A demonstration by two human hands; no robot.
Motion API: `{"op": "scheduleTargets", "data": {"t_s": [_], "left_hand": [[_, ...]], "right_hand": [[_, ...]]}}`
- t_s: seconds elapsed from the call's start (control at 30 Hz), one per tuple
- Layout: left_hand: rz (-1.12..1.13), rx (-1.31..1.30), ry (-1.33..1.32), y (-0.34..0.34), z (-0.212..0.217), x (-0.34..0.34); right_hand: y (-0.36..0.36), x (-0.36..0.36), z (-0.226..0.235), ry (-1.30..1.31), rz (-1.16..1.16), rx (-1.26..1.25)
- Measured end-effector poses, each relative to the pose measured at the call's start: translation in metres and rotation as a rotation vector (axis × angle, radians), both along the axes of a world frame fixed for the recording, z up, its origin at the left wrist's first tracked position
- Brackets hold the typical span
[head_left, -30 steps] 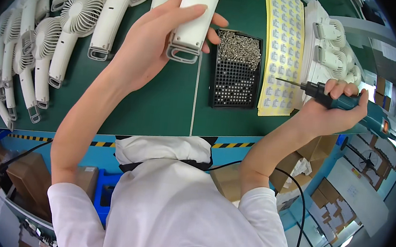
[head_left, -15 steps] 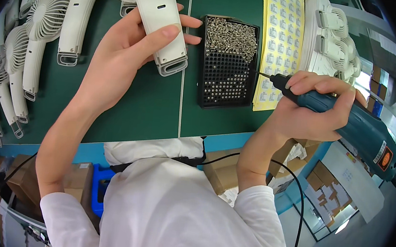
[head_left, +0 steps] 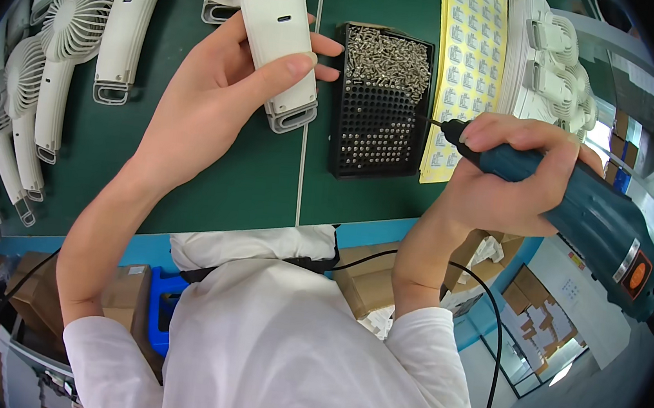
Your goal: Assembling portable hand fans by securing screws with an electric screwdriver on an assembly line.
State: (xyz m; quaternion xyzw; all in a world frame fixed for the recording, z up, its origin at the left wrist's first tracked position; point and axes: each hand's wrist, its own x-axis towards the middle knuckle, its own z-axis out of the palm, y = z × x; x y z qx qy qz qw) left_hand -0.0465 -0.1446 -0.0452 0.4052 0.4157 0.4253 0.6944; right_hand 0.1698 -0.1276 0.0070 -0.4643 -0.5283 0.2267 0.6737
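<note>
My left hand [head_left: 224, 88] is closed round the handle of a white handheld fan [head_left: 279, 50], thumb on top and fingers beneath. Its round grille points away from me, and a wire loop juts from the near end. In my right hand [head_left: 515, 171] is a teal electric screwdriver [head_left: 597, 218], held lying sideways. Its thin bit reaches left to the rim of a black screw tray [head_left: 336, 138]. Loose silver screws [head_left: 388, 59] are heaped in the far part of that tray; others stand in holes at its near part. The tray sits between my hands.
Several white fans [head_left: 54, 99] lie in rows on the green table [head_left: 241, 196] at left. Right of the tray are yellow label sheets [head_left: 469, 76], then more stacked fans [head_left: 553, 68]. A black cable [head_left: 498, 323] hangs by my right arm. Cardboard boxes [head_left: 371, 279] stand below the table edge.
The fan and my left hand have shifted slightly right and nearer to me. The screwdriver's rear end has dropped a little, while its bit stays by the tray's right rim.
</note>
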Motion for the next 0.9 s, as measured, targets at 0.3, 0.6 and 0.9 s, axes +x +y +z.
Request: {"op": "scheduleTargets", "data": {"t_s": [0.3,0.6,0.9], "left_hand": [[0.053,-0.012,-0.083,-0.007,-0.007,0.000],[0.065,-0.010,-0.114,-0.010,-0.014,0.002],[0.110,0.026,-0.110,-0.009,-0.017,0.006]], "right_hand": [[-0.011,-0.015,0.018,0.202,0.076,0.060],[-0.038,-0.070,0.018,0.196,0.365,0.143],[-0.039,-0.077,0.006,0.089,0.453,0.194]]}}
